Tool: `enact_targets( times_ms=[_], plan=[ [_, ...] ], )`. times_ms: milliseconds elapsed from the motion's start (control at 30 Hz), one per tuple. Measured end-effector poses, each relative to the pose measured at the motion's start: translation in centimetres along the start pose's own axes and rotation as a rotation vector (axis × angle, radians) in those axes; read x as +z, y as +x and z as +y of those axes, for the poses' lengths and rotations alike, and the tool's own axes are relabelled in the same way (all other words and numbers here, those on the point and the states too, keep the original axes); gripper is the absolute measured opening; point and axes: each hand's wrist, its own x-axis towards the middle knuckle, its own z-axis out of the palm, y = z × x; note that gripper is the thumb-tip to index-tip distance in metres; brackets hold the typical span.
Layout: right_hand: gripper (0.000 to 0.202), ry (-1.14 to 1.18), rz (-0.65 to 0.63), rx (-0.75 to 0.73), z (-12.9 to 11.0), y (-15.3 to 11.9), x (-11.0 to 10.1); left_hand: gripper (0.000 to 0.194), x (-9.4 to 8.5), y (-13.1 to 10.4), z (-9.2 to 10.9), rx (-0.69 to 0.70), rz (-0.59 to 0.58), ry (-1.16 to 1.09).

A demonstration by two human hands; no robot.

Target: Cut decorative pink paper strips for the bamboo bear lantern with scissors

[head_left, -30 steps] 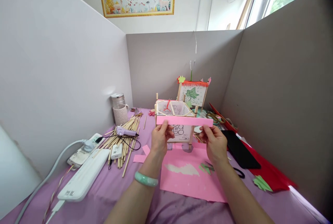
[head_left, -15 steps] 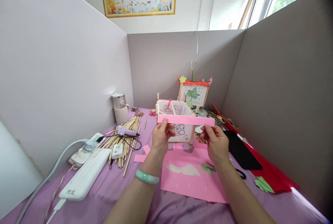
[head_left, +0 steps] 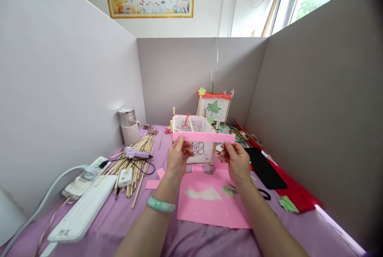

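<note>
A narrow pink paper strip (head_left: 203, 136) is stretched level between my hands, in front of the top edge of a stick-framed paper lantern (head_left: 202, 152). My left hand (head_left: 177, 155) pinches the strip near its left end, with a green bangle on the wrist. At the right end, my right hand (head_left: 236, 160) grips it between thumb and fingers. White panels with line drawings cover the lantern, and a red tie (head_left: 186, 121) sits at its top. Below lies a pink sheet (head_left: 209, 211) with a pale torn patch.
Wooden sticks (head_left: 139, 183), a purple glue gun (head_left: 136, 153), a jar (head_left: 129, 129) and a white power bank (head_left: 83, 209) lie left. Behind stands a finished-looking lantern (head_left: 214, 107). A black phone (head_left: 266, 169), red paper (head_left: 299, 193) and scissors (head_left: 265, 194) are right.
The whole view has shifted, so hands, strip and lantern appear further left. Both hands still hold the strip, and its right end looks slightly nearer the lantern's right post.
</note>
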Motion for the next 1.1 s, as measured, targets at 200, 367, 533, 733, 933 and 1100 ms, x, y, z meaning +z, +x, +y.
enact_targets(
  times_ms=[200, 367, 533, 733, 933, 1100],
  plan=[
    [0.027, 0.017, 0.012, 0.025, 0.0, 0.2, 0.1, 0.03, 0.2, 0.2, -0.1, -0.001, 0.019, -0.001],
    [0.029, -0.007, -0.02, 0.059, -0.1, 0.3, 0.1, 0.03, 0.2, 0.1, 0.0, 0.005, 0.026, 0.0],
    [0.033, -0.245, -0.054, 0.067, -0.8, -0.8, -1.5, 0.031, 0.2, 0.1, -0.1, 0.01, 0.04, -0.005],
    [0.021, -1.216, -0.341, -0.055, -2.9, -4.3, -8.1, 0.029, 0.2, 0.2, -0.2, 0.011, 0.042, -0.006],
    [0.024, -1.571, -0.602, -0.084, -3.6, -6.8, -12.6, 0.029, 0.2, 0.1, -0.1, 0.023, 0.049, -0.003],
    [0.032, -1.71, -0.517, -0.016, -3.8, -7.0, -13.4, 0.03, 0.1, 0.1, -0.1, 0.029, 0.045, -0.003]
  ],
)
